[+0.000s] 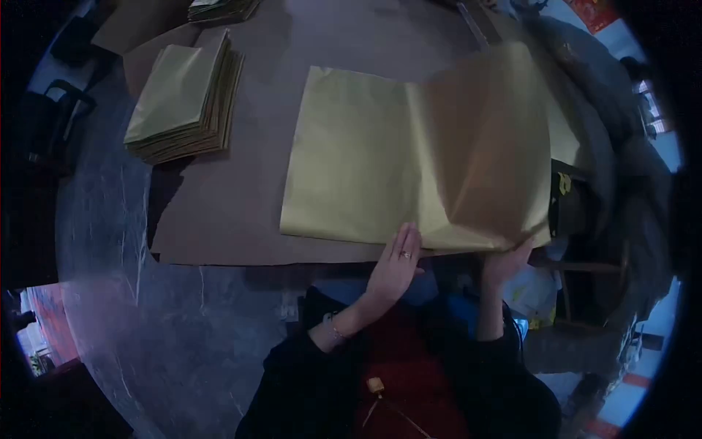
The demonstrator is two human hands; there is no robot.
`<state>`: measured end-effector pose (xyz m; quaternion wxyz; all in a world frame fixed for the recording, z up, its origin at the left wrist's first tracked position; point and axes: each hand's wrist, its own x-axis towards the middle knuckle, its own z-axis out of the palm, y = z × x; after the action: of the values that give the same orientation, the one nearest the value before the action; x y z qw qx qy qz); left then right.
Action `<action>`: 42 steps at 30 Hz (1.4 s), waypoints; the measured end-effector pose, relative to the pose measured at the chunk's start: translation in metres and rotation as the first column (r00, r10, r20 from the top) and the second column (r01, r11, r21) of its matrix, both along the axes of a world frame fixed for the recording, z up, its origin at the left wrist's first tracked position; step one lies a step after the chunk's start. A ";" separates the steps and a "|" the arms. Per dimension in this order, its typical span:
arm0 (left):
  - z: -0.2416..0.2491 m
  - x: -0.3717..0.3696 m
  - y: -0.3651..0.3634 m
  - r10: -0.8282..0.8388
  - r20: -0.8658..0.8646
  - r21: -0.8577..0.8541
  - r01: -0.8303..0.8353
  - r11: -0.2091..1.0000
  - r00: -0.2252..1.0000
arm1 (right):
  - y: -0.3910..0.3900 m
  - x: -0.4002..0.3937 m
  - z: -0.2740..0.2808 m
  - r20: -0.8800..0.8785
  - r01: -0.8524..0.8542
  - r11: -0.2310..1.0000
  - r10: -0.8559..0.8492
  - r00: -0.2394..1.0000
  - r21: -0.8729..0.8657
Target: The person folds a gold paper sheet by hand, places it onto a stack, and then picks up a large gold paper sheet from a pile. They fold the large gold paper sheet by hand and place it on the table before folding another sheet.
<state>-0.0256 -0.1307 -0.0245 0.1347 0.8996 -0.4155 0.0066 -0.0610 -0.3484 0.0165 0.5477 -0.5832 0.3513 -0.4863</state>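
Note:
A large gold sheet [355,154] lies on the brown-covered table, its right part lifted and curving up. My left hand [397,267], with a ring and a bracelet, rests at the sheet's near edge, fingers extended and close together, pressing on it. At the near right corner my right hand [510,262] holds the raised part of the sheet; its fingertips are partly hidden by the paper.
A thick stack of folded gold sheets [172,91] sits at the table's left, with another stack [219,9] at the far edge. Dark fabric [621,139] and a plastic bag [532,293] are on the right. A dark chair [69,99] stands far left.

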 end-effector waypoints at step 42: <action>0.008 0.026 -0.033 -0.037 -0.037 -0.167 0.030 0.985 0.999 | 0.000 0.007 0.022 0.457 -0.598 0.770 0.461 0.761 0.220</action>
<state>0.0004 -0.1636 -0.0170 0.2178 0.8779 -0.4258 0.0212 -0.0537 -0.3484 0.0385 0.8163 -0.4465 0.1377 -0.3396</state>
